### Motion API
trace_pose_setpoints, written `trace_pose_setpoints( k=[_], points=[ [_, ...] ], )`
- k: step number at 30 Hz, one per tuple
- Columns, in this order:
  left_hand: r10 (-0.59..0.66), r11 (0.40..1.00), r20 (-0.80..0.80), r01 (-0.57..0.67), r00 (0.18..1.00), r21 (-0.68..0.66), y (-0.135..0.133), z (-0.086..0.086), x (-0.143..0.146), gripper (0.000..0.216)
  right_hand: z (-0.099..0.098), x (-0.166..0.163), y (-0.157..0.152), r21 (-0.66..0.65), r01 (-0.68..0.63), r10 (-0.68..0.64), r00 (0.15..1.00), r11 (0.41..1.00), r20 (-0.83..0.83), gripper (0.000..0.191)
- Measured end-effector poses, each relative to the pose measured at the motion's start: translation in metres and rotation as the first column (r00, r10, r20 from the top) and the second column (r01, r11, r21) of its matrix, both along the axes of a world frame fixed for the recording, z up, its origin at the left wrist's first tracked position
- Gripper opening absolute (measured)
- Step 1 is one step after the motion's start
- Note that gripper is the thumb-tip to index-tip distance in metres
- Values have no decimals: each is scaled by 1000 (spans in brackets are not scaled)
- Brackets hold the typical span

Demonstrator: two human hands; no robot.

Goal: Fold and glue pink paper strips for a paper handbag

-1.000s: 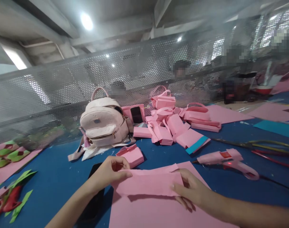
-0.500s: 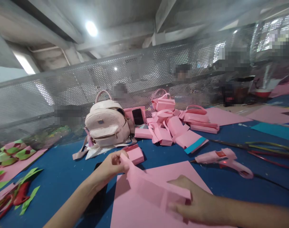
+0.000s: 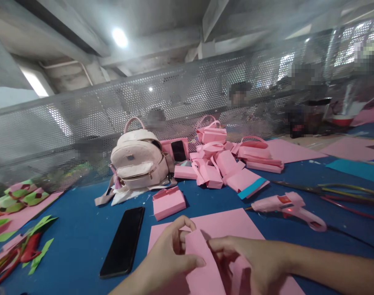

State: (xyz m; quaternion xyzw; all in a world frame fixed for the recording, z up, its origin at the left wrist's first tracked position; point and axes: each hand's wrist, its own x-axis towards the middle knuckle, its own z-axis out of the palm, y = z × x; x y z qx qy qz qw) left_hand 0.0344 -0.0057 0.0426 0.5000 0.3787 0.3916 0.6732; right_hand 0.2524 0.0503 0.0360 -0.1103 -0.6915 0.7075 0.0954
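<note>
Between my two hands is a folded piece of pink paper [image 3: 202,262], held above a large flat pink sheet [image 3: 233,223]. My left hand [image 3: 177,250] pinches its left edge, with the thumb on the near face and the fingers curled behind. At the other side my right hand [image 3: 248,258] grips the paper, its fingertips partly hidden in the folds. A small pink paper box [image 3: 169,203] lies just beyond my left hand. To the left of that hand rests a black phone [image 3: 123,241].
A pink glue gun [image 3: 290,208] with a red light lies right, near large scissors [image 3: 325,190]. Behind are a cream backpack [image 3: 137,159] and a pile of pink paper bags [image 3: 214,159]. Red-handled scissors [image 3: 30,248] and green scraps lie left. A perforated metal screen [image 3: 181,90] stands behind.
My left hand has come down and right, uncovering the phone and the small box. The pink paper has turned from stretched sideways to steeper and nearer me, and my hands are closer together.
</note>
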Motion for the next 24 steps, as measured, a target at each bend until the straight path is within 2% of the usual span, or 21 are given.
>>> trace_pose_setpoints(
  k=[6,10,13,15,19,24],
  points=[
    [50,999,-274,-46,961,22,-6,1,6,47,-19,-5,2,-146,80,-80,997,986,12,57],
    [19,999,-423,2,906,49,-9,-8,12,48,-28,-10,-1,-148,155,-151,988,977,36,38],
    [10,999,-527,17,850,46,-10,-12,13,47,-27,-10,-4,-112,166,-160,985,980,62,38],
    [25,997,-573,23,819,78,-10,-12,13,40,-24,-10,-6,-88,171,-164,983,981,84,41],
    [-10,986,-502,93,865,141,-11,-11,12,15,-21,-10,-10,-28,188,-184,976,982,114,45],
    [-18,981,-518,115,855,157,-12,-10,11,19,-20,-11,-14,28,202,-204,970,979,131,48]
  ],
)
